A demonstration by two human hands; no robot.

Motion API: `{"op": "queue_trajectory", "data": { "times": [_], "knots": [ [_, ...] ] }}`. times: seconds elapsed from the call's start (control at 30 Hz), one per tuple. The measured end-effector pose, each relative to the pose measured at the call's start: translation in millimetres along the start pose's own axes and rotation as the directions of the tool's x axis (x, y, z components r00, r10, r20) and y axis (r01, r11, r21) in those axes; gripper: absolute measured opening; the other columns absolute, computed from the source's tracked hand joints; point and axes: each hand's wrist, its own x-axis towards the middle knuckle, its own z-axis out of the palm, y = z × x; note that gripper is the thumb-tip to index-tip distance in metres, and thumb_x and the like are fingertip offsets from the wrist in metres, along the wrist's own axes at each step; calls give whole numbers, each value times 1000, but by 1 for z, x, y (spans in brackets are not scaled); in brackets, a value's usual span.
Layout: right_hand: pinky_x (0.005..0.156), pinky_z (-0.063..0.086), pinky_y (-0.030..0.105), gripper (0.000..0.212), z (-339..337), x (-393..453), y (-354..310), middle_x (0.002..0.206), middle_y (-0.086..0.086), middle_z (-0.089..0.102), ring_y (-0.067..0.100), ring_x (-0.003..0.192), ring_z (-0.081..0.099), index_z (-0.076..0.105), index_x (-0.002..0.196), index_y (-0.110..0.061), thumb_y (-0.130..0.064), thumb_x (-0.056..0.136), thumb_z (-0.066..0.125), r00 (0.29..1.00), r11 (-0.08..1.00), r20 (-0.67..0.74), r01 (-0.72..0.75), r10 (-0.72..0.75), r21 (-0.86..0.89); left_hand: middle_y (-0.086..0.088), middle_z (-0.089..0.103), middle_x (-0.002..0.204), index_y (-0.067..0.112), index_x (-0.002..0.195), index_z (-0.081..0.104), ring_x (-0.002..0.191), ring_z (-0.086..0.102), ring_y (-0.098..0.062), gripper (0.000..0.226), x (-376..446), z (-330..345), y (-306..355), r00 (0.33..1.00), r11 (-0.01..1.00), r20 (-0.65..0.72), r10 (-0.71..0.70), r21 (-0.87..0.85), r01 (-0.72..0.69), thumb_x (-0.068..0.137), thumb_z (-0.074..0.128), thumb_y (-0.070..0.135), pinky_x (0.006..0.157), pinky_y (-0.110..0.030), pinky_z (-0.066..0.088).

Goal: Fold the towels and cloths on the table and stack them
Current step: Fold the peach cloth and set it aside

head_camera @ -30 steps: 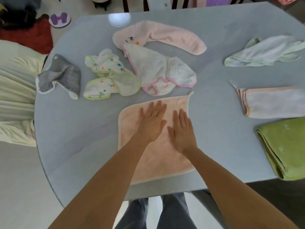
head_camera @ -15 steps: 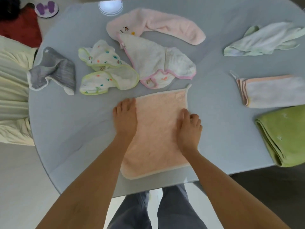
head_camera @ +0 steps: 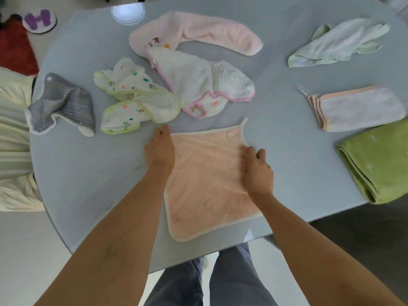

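Note:
A peach towel [head_camera: 207,173] lies spread flat on the grey table [head_camera: 88,173] near its front edge. My left hand [head_camera: 160,151] rests on the towel's left edge, its fingers curled over the far left corner, which is hidden beneath them. My right hand [head_camera: 257,171] is at the right edge, its curled fingers pinching the hem. Unfolded cloths lie behind: a grey one [head_camera: 59,104], a green-trimmed one [head_camera: 134,98], a pink-trimmed one [head_camera: 203,85], a pink towel [head_camera: 198,32] and a pale green cloth [head_camera: 337,43].
At the right sit a folded white and peach cloth [head_camera: 359,109] and a folded green towel [head_camera: 379,160] at the table's edge. A pale yellow fabric [head_camera: 13,140] covers something left of the table. My legs show below the front edge.
Both hands slid apart from the middle of the peach towel to its left and right edges, and their fingers curled onto the edges.

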Motion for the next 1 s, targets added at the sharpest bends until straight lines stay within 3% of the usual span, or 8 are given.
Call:
{"op": "queue_trajectory", "data": {
  "times": [0.13,0.33,0.53,0.67,0.73,0.83,0.9,1.0],
  "knots": [
    [60,50,44,30,2,2,0,110,13,41,32,60,50,38,118,-11,0,90,34,997,993,-28,-67,71,99,-15,48,120,8,127,41,94,60,-36,29,3,0,-7,1000,999,18,9,-44,-8,99,36,8,70,-45,45],
    [77,48,45,40,-2,-28,7,128,10,43,30,101,53,28,137,-13,-16,97,33,997,976,-7,-77,81,203,-19,46,123,3,127,41,106,51,-38,39,-40,5,-28,994,968,-4,-112,-225,108,101,36,32,76,-49,44],
    [68,48,42,33,-6,-57,15,113,10,46,32,76,55,31,129,-15,-9,97,31,995,993,94,7,-18,114,-24,53,118,-6,117,48,109,52,-41,25,-52,5,-58,971,919,6,-241,-321,230,98,38,6,87,-47,39],
    [74,47,45,44,-9,-55,23,116,14,45,36,90,52,38,129,-9,4,88,37,997,995,48,56,-61,87,-23,46,131,-4,131,41,117,47,-40,37,-44,-3,-63,963,913,29,-269,-311,264,97,44,11,94,-48,39],
    [83,43,43,46,-9,-61,26,122,18,48,37,101,51,46,126,-5,3,81,47,947,948,-23,319,-320,-13,-19,43,133,4,134,39,117,45,-37,46,-63,-12,-54,983,973,-57,-172,-167,161,94,53,22,91,-47,40],
    [106,31,42,51,-11,-69,45,141,14,43,33,126,42,45,136,-8,-30,91,50,661,635,119,747,-741,-195,-15,50,129,9,128,50,117,48,-35,44,-118,-13,-36,953,944,-95,289,-136,-300,91,57,32,94,-43,36],
    [113,19,43,67,-14,-68,60,150,14,34,29,139,28,40,142,-9,-40,85,55,516,456,306,855,-800,-247,-7,56,118,15,115,58,112,51,-31,41,-157,0,-31,820,813,19,572,-151,-563,83,61,42,95,-42,33],
    [115,17,41,88,-12,-71,67,149,20,34,31,138,33,38,141,-3,-14,62,75,538,424,419,840,-732,-337,-4,47,123,17,119,52,120,42,-28,64,-188,15,-33,766,785,179,617,-72,-615,64,63,47,103,-42,28]
  ]
}}
